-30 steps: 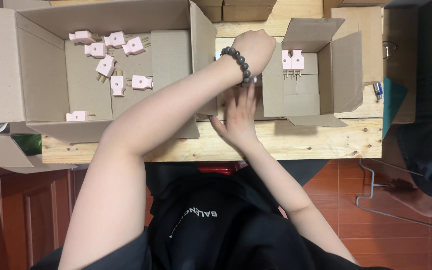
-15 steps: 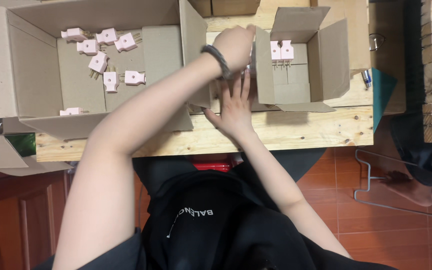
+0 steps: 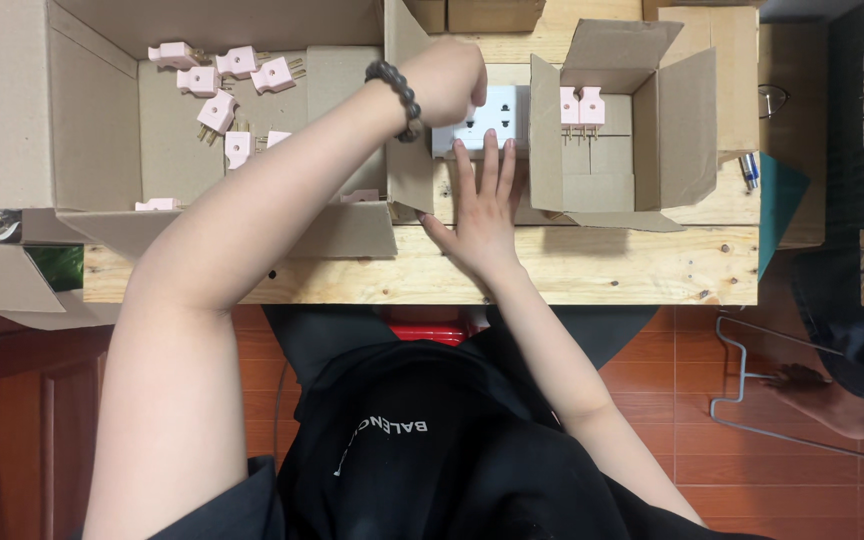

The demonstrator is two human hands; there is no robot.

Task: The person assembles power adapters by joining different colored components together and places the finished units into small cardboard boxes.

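Pale plank tabletop (image 3: 592, 270) over red tiled floor (image 3: 692, 400); white socket plate (image 3: 487, 118) mid-tabletop between large carton (image 3: 102, 130) and small carton (image 3: 642, 120); left hand (image 3: 447, 80) clenched on plate top, right hand (image 3: 482, 205) flat, fingers spread below it; near edge bare.

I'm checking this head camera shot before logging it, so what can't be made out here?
- Head view: what the left hand grips; its closed fingers hide it.
- The white socket block: partly covered by both hands; the right hand rests flat against it.
- Large cardboard box: cut off by the top edge.
- Pink plugs in the small box: prongs too small.
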